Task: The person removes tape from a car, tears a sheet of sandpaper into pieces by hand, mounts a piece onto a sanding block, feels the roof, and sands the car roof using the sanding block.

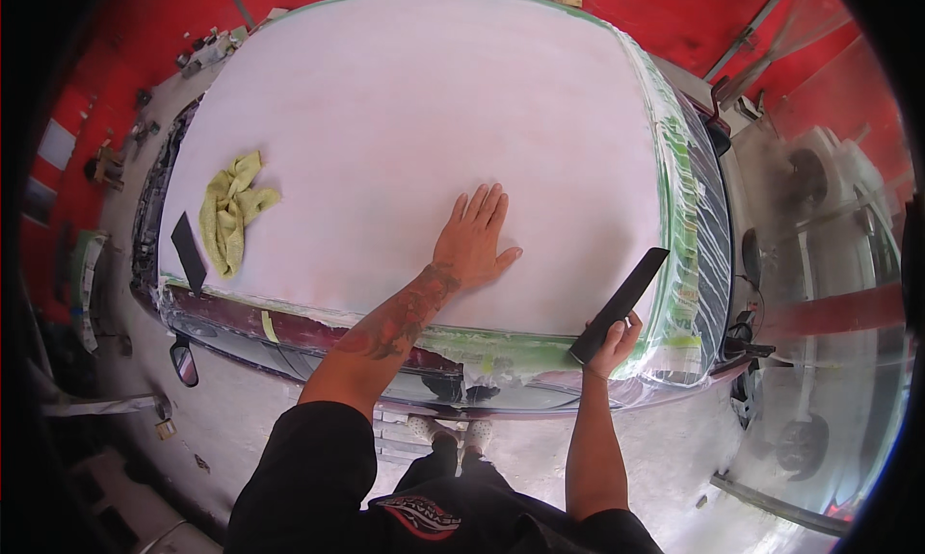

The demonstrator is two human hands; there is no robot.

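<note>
My left hand (473, 240) lies flat on the pale pinkish-white car roof (414, 111), palm down with its fingers stretched out. At the roof's near right corner, my right hand (615, 346) grips the lower end of a long black sanding block (628, 295). The block slants up and to the right, its far end close to the taped edge. Whether it touches the roof I cannot tell. A crumpled yellow-green cloth (227, 217) rests on the roof's left part, and beside it lies a flat black strip (189, 253) near the roof's left edge.
Green masking tape and plastic film (682, 202) run along the right edge; more tape borders the near edge. A side mirror (183, 364) sticks out at the lower left. Clear plastic sheeting (819, 226) hangs on the right, and red walls (665, 10) surround the car.
</note>
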